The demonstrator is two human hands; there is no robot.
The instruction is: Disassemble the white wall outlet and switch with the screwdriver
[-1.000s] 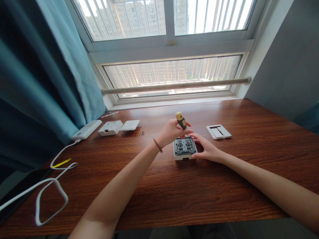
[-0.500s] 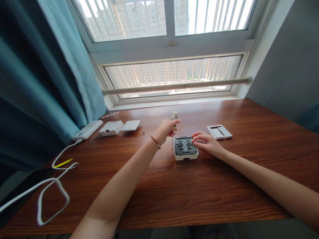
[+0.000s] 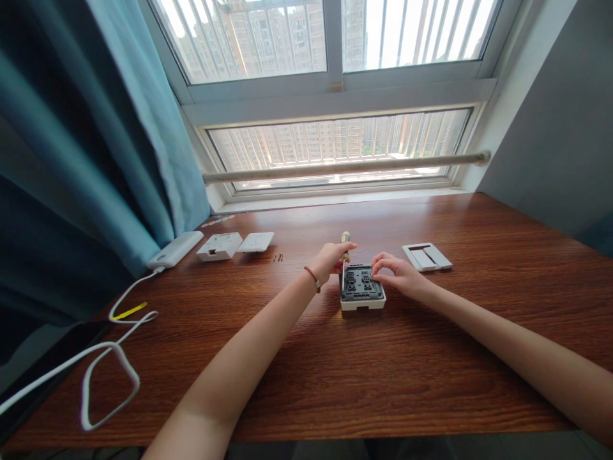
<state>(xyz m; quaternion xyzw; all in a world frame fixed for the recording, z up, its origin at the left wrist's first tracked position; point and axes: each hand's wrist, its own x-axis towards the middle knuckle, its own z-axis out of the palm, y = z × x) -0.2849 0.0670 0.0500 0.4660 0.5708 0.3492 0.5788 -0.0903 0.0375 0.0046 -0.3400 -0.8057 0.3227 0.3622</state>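
Observation:
My left hand (image 3: 331, 260) is closed round a screwdriver (image 3: 345, 237), its handle up and its shaft pointing down at the left side of a wall switch (image 3: 363, 287). The switch has a dark grey face with two black mechanisms and sits on a white mounting box (image 3: 352, 306). At its right edge is my right hand (image 3: 395, 273), thumb and fingertips brought together; whatever is between them is too small to make out. Whether the screwdriver tip touches the switch, I cannot tell. A white switch cover frame (image 3: 433, 262) lies to the right of my right hand.
Several small screws (image 3: 278, 257) lie left of my left hand. Beyond them are a white box (image 3: 218, 248) and a white plate (image 3: 257, 241). A white power bank (image 3: 175, 250) with a looping white cable (image 3: 135, 380) occupies the table's left side, beside the blue curtain (image 3: 158, 160).
The screwdriver has moved from beside the switch's left edge to over its left part, with its handle lower. My right hand stays at the right edge. The whole view has shifted slightly.

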